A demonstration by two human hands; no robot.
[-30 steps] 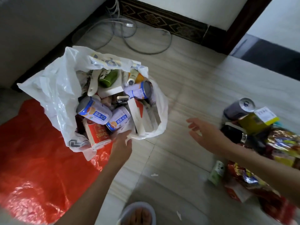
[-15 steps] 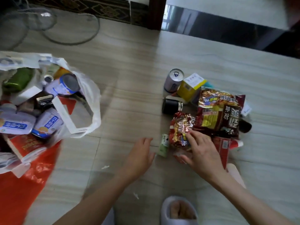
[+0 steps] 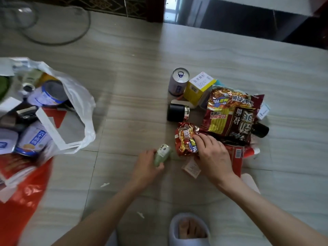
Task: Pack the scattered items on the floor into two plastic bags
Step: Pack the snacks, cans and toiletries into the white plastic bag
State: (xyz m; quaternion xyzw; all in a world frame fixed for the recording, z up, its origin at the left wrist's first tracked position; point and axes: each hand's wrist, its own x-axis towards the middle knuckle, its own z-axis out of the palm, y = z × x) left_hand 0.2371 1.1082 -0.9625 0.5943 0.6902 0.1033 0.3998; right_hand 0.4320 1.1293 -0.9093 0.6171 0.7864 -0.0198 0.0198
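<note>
A white plastic bag (image 3: 83, 103) full of cans and boxes sits at the left, on a flat orange bag (image 3: 24, 206). My left hand (image 3: 145, 166) grips a small pale green bottle (image 3: 162, 153) lying on the floor. My right hand (image 3: 211, 155) rests on a small red noodle packet (image 3: 186, 137), fingers on its right side. A bigger red noodle packet (image 3: 230, 112) lies behind it. Around them lie a silver can (image 3: 178, 81), a yellow box (image 3: 198, 87), a black jar (image 3: 177, 112) and a red box (image 3: 236, 157).
The floor is pale wood-look tile. My slippered foot (image 3: 190, 229) is at the bottom centre. A fan base and cable (image 3: 58, 32) sit at the back left. A dark doorway threshold (image 3: 230, 20) runs along the back right.
My view swung right, from the white bag to the pile. My left hand let go of the bag rim and took hold of the green bottle. My right hand came down onto the small packet.
</note>
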